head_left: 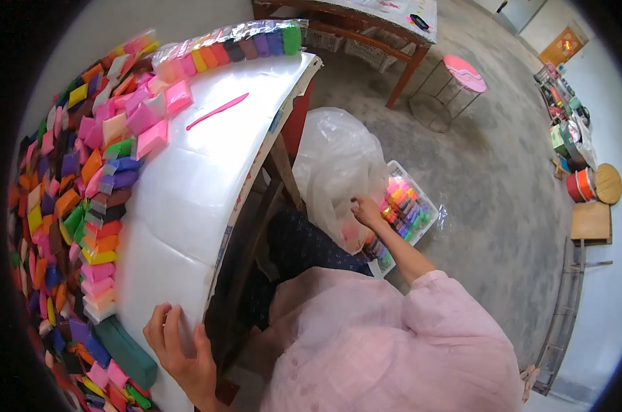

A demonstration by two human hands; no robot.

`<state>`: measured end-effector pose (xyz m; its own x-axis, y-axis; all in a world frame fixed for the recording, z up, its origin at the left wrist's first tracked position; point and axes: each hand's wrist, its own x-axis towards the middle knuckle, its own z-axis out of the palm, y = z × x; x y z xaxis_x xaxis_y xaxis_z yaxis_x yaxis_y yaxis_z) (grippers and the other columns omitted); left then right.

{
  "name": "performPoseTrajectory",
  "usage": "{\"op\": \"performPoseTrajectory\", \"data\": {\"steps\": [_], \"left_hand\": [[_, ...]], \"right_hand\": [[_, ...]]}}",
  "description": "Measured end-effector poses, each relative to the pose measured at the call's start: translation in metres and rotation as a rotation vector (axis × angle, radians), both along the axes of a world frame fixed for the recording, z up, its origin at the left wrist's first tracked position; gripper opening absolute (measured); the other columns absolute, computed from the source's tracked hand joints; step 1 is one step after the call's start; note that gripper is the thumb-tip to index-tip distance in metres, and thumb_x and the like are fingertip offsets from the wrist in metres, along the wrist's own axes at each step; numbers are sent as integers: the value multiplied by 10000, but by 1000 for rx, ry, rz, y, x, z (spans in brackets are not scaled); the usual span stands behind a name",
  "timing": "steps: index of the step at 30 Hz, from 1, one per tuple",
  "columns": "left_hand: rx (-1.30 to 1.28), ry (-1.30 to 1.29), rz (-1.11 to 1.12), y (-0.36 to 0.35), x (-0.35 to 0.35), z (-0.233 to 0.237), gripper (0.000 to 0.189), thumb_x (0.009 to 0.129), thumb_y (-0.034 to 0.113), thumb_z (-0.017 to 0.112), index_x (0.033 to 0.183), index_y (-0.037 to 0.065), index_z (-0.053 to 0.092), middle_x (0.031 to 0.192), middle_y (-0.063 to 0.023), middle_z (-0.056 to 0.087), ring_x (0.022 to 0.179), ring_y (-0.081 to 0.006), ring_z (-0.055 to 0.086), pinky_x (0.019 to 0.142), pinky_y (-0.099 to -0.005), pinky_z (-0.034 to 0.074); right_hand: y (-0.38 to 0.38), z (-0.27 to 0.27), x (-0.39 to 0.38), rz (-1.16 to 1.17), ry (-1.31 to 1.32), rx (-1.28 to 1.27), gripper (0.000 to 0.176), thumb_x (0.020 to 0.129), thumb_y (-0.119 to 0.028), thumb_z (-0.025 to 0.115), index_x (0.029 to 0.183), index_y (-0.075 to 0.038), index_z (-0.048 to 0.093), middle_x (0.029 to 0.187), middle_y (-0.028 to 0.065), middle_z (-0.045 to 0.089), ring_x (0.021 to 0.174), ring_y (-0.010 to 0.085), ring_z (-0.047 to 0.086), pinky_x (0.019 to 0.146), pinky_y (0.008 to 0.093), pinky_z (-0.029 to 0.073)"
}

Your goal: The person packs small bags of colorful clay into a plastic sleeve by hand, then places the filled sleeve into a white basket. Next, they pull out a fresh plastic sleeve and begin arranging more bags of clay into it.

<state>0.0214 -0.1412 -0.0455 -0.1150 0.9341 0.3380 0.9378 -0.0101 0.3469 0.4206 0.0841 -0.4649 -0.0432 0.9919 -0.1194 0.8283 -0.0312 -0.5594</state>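
Observation:
My left hand point(180, 350) rests on the near edge of the white tabletop point(187, 192), fingers apart and nothing in them. Close to it lies a dark green oblong case point(125, 351). Down to the right of the table, my right hand point(370, 213) is at a big translucent plastic bag point(342, 161), with fingers bent against its film. Some pinkish contents show through the bag's lower part. Beside and partly under that hand is a white basket point(431, 213) holding rows of colourful wrapped packets point(404, 202).
Many small colourful packets point(67, 199) are heaped along the table's left side. A packed strip of them point(235, 49) lies at the far end, near a pink plastic knife point(218, 112). A pink-topped stool point(464, 73) and another table point(366, 17) stand beyond.

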Motion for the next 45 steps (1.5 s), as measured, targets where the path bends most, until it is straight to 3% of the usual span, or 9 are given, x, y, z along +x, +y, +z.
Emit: {"op": "performPoseTrajectory", "data": {"steps": [5,14,20,23,29,32,38,41,45], "left_hand": [[-21,47,51,2,8,2,367,824,4,629,1186,-12,578,1244,-184,539,1150,-365,499,1018,-441,384],[1,98,46,5,11,-1,388,820,1,615,1205,-15,570,1242,-186,533,1148,-366,491,1024,-445,375],[0,80,36,4,11,-1,391,816,-12,618,1205,-14,573,1241,-187,535,1145,-364,489,1018,-447,375],[10,73,41,3,9,-2,390,816,-12,622,1203,-13,574,1237,-188,538,1138,-366,491,1009,-450,379],[28,113,29,3,5,-5,402,807,27,641,1202,-15,578,1235,-204,544,1114,-394,500,967,-479,409],[23,92,40,4,8,-3,399,806,14,633,1201,-10,580,1239,-204,543,1122,-389,499,983,-473,399],[19,85,46,4,9,-3,407,802,1,622,1207,-3,573,1237,-203,544,1126,-392,501,998,-473,390],[20,112,46,4,9,-3,409,802,2,620,1207,-4,571,1238,-203,544,1130,-393,500,997,-477,389],[16,128,50,4,10,-3,405,802,6,617,1204,-10,569,1235,-206,546,1128,-396,503,994,-481,389]], "right_hand": [[49,31,-42,-20,75,72,429,803,-232,649,1213,-112,619,1306,209,523,1025,417,625,919,454,500],[53,59,-83,-218,62,277,172,817,-182,625,887,-28,657,1149,242,529,891,416,646,772,465,538],[62,43,-86,-191,-6,164,249,812,-159,620,1007,-3,615,1120,233,534,889,428,640,788,477,530],[61,58,-83,-419,-47,81,351,803,-117,593,1141,-27,573,1179,269,495,918,436,641,817,504,523],[93,20,-53,-404,-116,14,516,820,-177,596,1314,-57,508,1350,293,419,1018,465,622,919,489,503],[96,20,-40,-441,65,-43,583,819,-210,607,1372,-74,485,1363,300,417,1087,466,595,968,488,480],[93,36,-23,-433,71,-159,603,848,-258,595,1416,-98,468,1339,324,452,1170,474,539,995,503,455],[114,-26,-7,-421,209,-153,530,887,-245,549,1390,-86,504,1320,312,487,1173,457,542,999,479,455],[92,-6,-6,-354,136,104,393,919,-222,502,1249,-44,617,1206,255,593,1133,405,574,973,447,461]]}}
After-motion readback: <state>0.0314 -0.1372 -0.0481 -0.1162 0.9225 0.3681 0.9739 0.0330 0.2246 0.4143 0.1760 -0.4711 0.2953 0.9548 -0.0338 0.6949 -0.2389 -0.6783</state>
